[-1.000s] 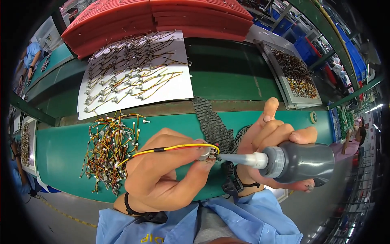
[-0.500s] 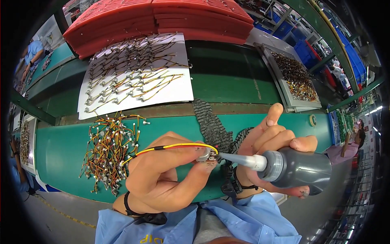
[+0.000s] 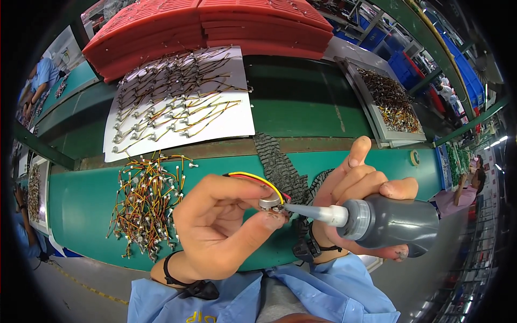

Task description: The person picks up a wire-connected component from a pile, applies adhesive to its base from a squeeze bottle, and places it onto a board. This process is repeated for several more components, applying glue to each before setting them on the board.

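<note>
Thumb and forefinger of my left hand [image 3: 212, 234] pinch a potentiometer [image 3: 269, 203], a small round metal part with yellow, red and black wires [image 3: 257, 177] curving back over my fingers. My right hand [image 3: 353, 185] grips a dark squeeze bottle [image 3: 404, 223] lying on its side, its collar clear. The bottle's tapered nozzle [image 3: 312, 211] points left, with its tip at the potentiometer's terminals; whether it touches them I cannot tell. Left of my hands, a tangled heap of similar wired parts [image 3: 144, 207] lies on the green mat [image 3: 78, 204].
Beyond the heap, a white sheet [image 3: 226, 121] carries wired parts in rows. Red foam trays [image 3: 264, 27] are stacked behind it. A grey tray [image 3: 371, 116] of parts stands at right. A dark patterned cloth strip [image 3: 277, 161] and a tape roll [image 3: 414, 158] lie on the mat.
My left hand has turned the potentiometer so that its round metal body shows more, and the wires have swung back into a tighter curve. The bottle has shifted slightly left.
</note>
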Available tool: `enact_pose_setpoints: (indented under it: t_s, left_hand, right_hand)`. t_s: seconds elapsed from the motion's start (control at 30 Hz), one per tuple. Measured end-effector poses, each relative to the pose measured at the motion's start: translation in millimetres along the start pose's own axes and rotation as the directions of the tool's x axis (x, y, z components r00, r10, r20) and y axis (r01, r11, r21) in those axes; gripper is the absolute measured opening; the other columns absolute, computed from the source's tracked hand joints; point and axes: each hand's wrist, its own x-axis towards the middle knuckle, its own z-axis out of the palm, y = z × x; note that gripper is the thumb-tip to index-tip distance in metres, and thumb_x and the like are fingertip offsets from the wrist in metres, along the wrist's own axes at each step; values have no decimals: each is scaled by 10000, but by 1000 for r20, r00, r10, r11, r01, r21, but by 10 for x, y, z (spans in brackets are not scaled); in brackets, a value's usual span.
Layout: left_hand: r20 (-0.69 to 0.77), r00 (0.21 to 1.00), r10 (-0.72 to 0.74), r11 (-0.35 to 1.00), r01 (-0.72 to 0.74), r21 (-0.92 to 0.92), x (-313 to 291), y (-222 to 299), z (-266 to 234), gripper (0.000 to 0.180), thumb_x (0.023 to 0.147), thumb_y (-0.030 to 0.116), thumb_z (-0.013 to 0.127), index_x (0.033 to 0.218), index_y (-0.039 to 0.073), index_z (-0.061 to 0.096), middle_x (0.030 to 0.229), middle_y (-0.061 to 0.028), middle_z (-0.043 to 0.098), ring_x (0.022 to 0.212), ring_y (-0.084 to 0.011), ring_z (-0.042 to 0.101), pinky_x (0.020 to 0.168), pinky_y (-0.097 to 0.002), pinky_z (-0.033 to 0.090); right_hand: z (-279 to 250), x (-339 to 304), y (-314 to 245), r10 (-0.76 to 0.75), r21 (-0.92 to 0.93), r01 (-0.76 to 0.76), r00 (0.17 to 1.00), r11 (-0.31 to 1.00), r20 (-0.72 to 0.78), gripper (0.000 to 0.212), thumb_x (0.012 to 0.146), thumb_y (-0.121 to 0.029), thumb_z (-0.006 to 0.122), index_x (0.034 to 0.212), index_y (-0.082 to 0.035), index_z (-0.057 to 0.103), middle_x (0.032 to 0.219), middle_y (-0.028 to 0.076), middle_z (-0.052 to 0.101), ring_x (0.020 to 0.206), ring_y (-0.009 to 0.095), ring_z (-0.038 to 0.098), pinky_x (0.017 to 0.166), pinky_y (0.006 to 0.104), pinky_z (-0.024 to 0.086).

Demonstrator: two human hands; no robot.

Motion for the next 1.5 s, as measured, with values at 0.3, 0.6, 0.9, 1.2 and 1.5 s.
enact_pose_setpoints:
  t_s: [0.3,0.6,0.9,1.2,1.5]
  left_hand:
    - [44,997,-57,994,61,-88,12,-8,-19,272,831,-120,588,1080,-99,478,1002,-212,598,854,-223,659,774,-334,554]
    - [51,995,-81,992,86,-93,19,11,-16,259,841,-112,575,1080,-89,477,968,-188,608,838,-207,663,761,-319,551]
    - [33,992,-122,986,125,-114,21,41,3,237,848,-102,569,1066,-85,477,946,-179,613,822,-200,663,757,-319,548]
    - [50,983,-174,971,180,-159,36,43,-6,229,849,-101,557,1064,-70,485,940,-165,616,804,-204,658,727,-318,544]
    - [59,977,-204,960,211,-183,27,47,-11,229,850,-96,551,1070,-68,491,946,-166,614,784,-206,649,708,-329,537]
  right_hand:
    - [-15,-4,7,-16,4,16,1000,1000,-9,690,855,-718,368,1023,-54,448,487,-1,393,373,103,331,727,361,250]
    - [-39,-5,5,-18,-7,18,1000,1000,4,689,857,-717,360,1035,-58,448,482,-3,390,376,101,337,724,361,250]
    - [-31,-24,21,-25,-8,25,999,1000,-29,689,856,-717,353,1042,-60,447,479,-6,390,390,101,342,737,368,256]
    - [-47,-18,25,-29,-15,28,999,999,-30,692,855,-720,354,1047,-62,446,476,-12,387,386,99,335,741,368,257]
    - [-62,4,-1,-12,7,12,1000,1000,14,697,858,-724,340,1047,-62,445,477,-15,390,381,97,338,750,370,262]
